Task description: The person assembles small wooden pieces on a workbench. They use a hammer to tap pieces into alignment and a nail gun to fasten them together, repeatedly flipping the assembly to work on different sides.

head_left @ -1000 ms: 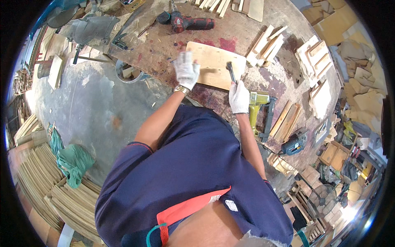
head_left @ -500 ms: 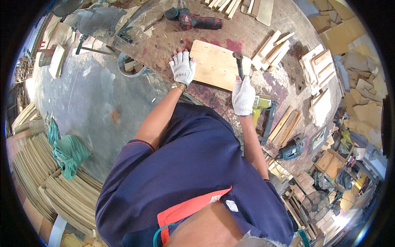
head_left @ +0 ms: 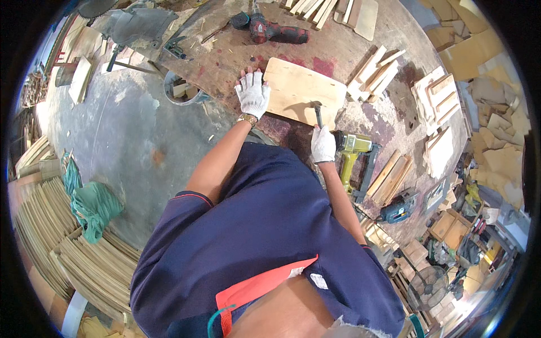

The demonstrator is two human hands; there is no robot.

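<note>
Pale plywood board [head_left: 304, 90] lies at upper centre of the frame on the desk [head_left: 225, 62], pinned flat by the spread left hand [head_left: 253, 93] while the right hand [head_left: 323, 144] grips a hammer [head_left: 318, 114] over its near edge.

Bright daylight is seen over the workbench [head_left: 236, 62] and concrete floor [head_left: 112, 141], a short hard shadow is cast on the pale board [head_left: 304, 90] beneath the hammer [head_left: 317, 114], glare is blown out at near right, and edges are bent and blackened by fisheye distortion.
</note>
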